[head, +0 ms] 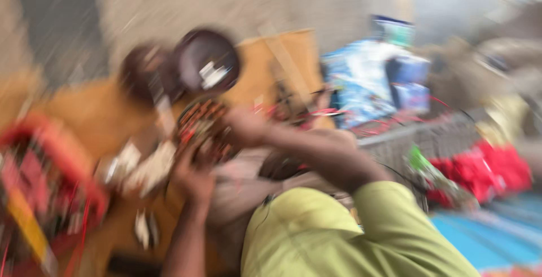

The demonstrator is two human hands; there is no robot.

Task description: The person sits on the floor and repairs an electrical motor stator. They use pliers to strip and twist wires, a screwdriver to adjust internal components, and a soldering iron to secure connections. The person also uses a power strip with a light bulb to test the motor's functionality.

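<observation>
Blurred grey wall (169, 0) stood behind a brown table (101, 113) strewn with parts. Blue boxes (367, 79) sat right, a red case (45, 187) left. Two dark round shells (206, 60) lay above a copper-wound coil (200, 127). Left hand (195, 181) and right hand (245, 126) touched the coil; their grip was too blurred to tell.

Through heavy blur, both hands, left hand (195, 178) and right hand (244, 126), grip a round copper-wound coil (202, 130) above a wooden board (101, 113).
</observation>
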